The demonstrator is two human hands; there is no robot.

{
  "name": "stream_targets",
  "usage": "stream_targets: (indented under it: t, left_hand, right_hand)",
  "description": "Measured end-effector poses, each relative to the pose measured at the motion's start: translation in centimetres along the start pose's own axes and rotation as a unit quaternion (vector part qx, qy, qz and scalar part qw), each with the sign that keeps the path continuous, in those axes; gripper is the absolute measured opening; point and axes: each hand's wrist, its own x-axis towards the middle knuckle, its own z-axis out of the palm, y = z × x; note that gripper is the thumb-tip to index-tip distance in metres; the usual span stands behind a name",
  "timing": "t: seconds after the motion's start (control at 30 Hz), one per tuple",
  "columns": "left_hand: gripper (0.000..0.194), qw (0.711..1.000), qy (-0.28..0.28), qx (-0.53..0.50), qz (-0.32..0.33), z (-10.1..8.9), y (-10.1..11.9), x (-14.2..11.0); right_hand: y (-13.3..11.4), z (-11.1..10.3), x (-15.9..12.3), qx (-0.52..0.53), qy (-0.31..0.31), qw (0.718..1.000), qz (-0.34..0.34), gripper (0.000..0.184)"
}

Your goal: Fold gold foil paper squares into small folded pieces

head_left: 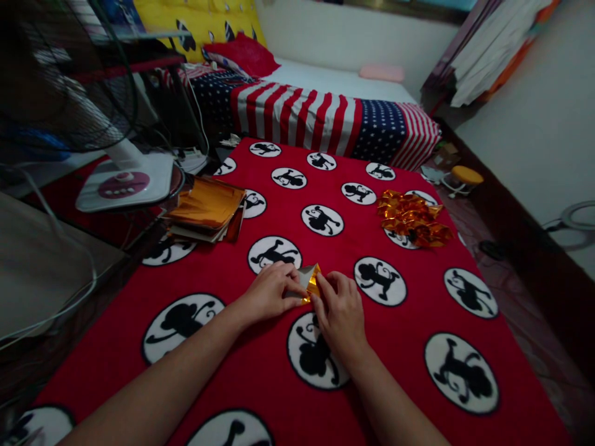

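Both hands pinch the foil sheet (313, 282) mid-cloth (334, 244), 1 at each side, likely to steady its fold: left hand (273, 290) and right hand (341, 311), fingers nearly closed. The stack (204, 207) sits far left, within reach.

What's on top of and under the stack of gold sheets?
A gold sheet lies uppermost; paler edges show beneath it. The stack rests on the red cloth at its right; its covered middle layers can't be seen.

One foil paper (312, 282), two hands (343, 310), one stack (204, 204), one fan (125, 179).
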Motion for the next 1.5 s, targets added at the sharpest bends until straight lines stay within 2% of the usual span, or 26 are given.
stream_targets:
  t: [0.2, 0.4, 0.6, 0.73, 0.9, 1.1, 1.23, 1.33, 1.5]
  left_hand:
    - [0.018, 1.000, 0.014, 0.003, 0.010, 0.3, 0.1, -0.3]
    - [0.019, 0.995, 0.085, -0.002, 0.045, 0.3, 0.9, -0.9]
    - [0.026, 0.997, 0.023, 0.015, 0.066, -0.3, 0.5, -0.6]
    - [0.024, 0.998, 0.016, 0.022, 0.062, -0.5, 0.5, -0.5]
    - [0.024, 0.998, 0.021, 0.013, 0.064, -0.4, 0.5, -0.4]
    - [0.020, 0.998, 0.022, -0.005, 0.058, -0.3, 0.4, -0.4]
    - [0.039, 0.999, 0.027, -0.027, 0.025, -0.4, 0.6, -0.4]
    - [0.054, 0.999, 0.022, -0.023, 0.027, -0.5, 0.7, -0.4]
    - [0.051, 0.999, 0.007, 0.001, 0.051, -0.7, 0.6, -0.4]
  right_hand:
    - [-0.2, -0.1, 0.1, -0.011, -0.001, 1.000, -0.001, 0.038]
    - [-0.3, 0.2, 0.0, -0.027, 0.007, 0.999, -0.036, 0.042]
    - [-0.2, 0.3, 0.0, -0.021, -0.020, 0.999, -0.035, 0.043]
    - [0.0, 0.3, 0.0, -0.010, -0.020, 0.999, -0.038, 0.042]
    - [0.3, 0.0, 0.5, 0.066, 0.000, 0.997, -0.034, 0.036]
    - [1.0, 0.3, 1.5, 0.161, 0.055, 0.985, 0.023, 0.024]
    - [1.2, 0.5, 2.0, 0.160, 0.051, 0.984, 0.050, 0.016]
    - [1.1, 0.5, 2.1, 0.148, 0.050, 0.986, 0.053, 0.013]
    - [1.0, 0.7, 2.2, 0.116, 0.061, 0.990, 0.041, 0.017]
